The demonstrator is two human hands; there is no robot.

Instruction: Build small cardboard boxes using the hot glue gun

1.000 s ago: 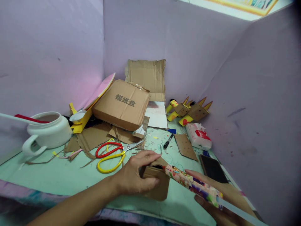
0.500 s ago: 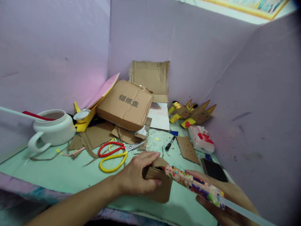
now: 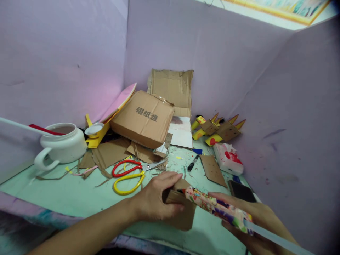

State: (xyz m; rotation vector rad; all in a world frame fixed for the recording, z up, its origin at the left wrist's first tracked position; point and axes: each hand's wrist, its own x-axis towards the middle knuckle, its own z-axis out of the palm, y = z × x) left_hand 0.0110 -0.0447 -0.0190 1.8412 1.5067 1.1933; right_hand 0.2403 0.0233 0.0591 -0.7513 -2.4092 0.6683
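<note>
Folded brown cardboard (image 3: 183, 216) is pinched between the thumb and fingers of my left hand (image 3: 156, 194), just above the table's front part. My right hand (image 3: 255, 216) is closed around a hot glue gun (image 3: 217, 205) with a colourful patterned body. A long translucent glue stick (image 3: 273, 235) sticks out of its back end. The gun's reddish nozzle points left into the fold of the cardboard; whether it touches is too small to tell. Scissors (image 3: 145, 168) with one red and one yellow handle lie open beyond my left hand.
At left stands a white mug (image 3: 66, 145) holding sticks. A cardboard box (image 3: 143, 117) leans among scraps at the back. Right of centre are a black marker (image 3: 193, 163), a flat cardboard piece (image 3: 213, 170), a tissue pack (image 3: 228, 157), a dark phone-like slab (image 3: 241, 191) and yellow horned cardboard figures (image 3: 225, 131).
The whole view has shifted very slightly. Both hands keep their hold, and the glue gun's nozzle sits a touch further left along the cardboard fold.
</note>
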